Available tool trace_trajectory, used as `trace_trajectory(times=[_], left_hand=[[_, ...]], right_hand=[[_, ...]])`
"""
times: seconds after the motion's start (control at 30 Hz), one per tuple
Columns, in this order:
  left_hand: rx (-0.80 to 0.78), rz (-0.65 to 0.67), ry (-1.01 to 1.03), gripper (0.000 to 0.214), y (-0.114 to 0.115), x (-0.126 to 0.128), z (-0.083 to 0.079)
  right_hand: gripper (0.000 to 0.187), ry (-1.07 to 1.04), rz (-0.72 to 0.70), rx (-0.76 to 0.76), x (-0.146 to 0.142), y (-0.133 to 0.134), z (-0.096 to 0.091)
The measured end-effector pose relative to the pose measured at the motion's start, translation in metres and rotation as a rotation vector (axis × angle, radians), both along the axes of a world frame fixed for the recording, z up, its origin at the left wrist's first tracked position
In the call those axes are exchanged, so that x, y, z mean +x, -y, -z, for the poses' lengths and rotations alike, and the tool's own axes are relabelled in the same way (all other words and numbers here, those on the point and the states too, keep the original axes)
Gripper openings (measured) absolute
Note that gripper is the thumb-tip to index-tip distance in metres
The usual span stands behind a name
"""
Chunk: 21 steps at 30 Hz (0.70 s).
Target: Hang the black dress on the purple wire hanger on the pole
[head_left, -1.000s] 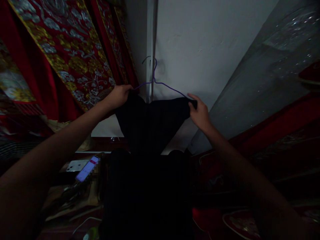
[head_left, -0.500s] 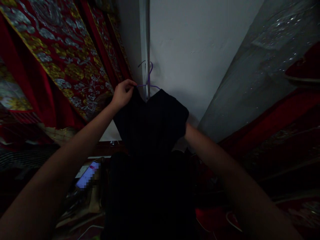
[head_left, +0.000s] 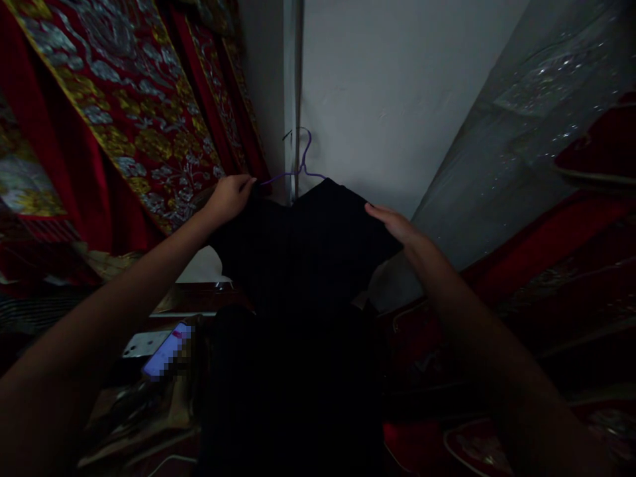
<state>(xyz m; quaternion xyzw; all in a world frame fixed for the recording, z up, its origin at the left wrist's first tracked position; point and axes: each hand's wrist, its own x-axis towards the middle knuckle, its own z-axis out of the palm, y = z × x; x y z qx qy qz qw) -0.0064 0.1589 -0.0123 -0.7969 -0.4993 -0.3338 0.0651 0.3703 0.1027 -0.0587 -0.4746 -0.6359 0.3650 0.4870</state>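
A garment (head_left: pixel 320 245) sits on a hanger (head_left: pixel 304 159) before a wall (head_left: pixel 397 86).

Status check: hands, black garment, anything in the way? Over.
Left hand pinching garment at one shoulder, right hand touching the other. Garment on purple hanger. Nothing visibly in the way.

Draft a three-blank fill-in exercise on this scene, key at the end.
The hanger under the dark garment's shoulders is coloured ____.
The hand nearer the lit phone is the person's ____ one.
The glinting translucent sheet is on the person's ____ side.
Missing words: purple; left; right.
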Motion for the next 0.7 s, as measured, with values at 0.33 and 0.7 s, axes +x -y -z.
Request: trace_trajectory(times=[0.33,0.7], left_hand=[[-0.093,0.299,0.367,0.057,0.065,0.050,-0.031],[-1.147,0.296,0.318,0.030,0.152,-0.002,-0.004]], right_hand=[[0.053,-0.028,-0.043,0.193,-0.049,0.076,0.006],[0.030,0.470,-0.448,0.417,-0.086,0.079,0.013]])
